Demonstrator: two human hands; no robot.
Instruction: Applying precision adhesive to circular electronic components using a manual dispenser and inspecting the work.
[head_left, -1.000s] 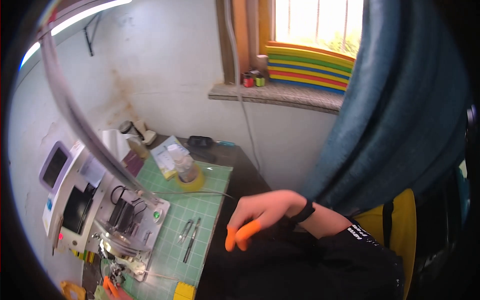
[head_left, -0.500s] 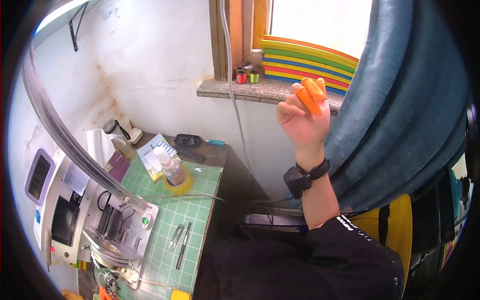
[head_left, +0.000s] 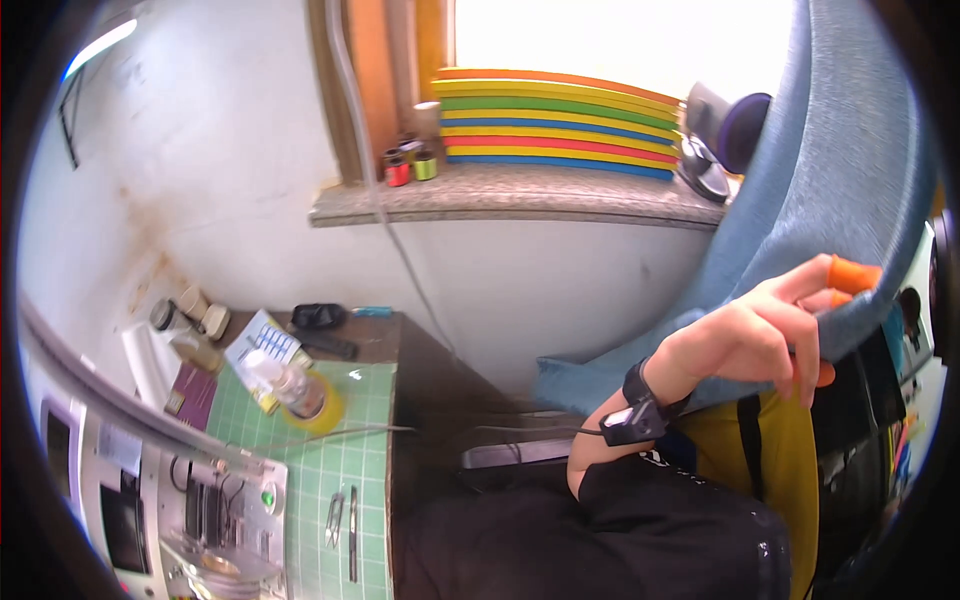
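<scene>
Fingers of the right hand are curled around the edge of a blue curtain, gripping the fabric up at the right side of the view. That hand wears orange finger covers, one showing on top of the cloth and another peeking out below. A black wrist strap with a small device sits on the forearm, and the sleeve below is black. Left hand isn't in the picture at all, so can't say what it's doing.

Behind the curtain there's a stone windowsill with a stack of coloured foam sheets and a few small spools next to a wooden frame.

Well away, down on the left, the tabletop has a green cutting mat with a clear bottle standing on a yellow tape roll, plus tweezers lying near the bottom. Grey machine sits at the far left edge.
</scene>
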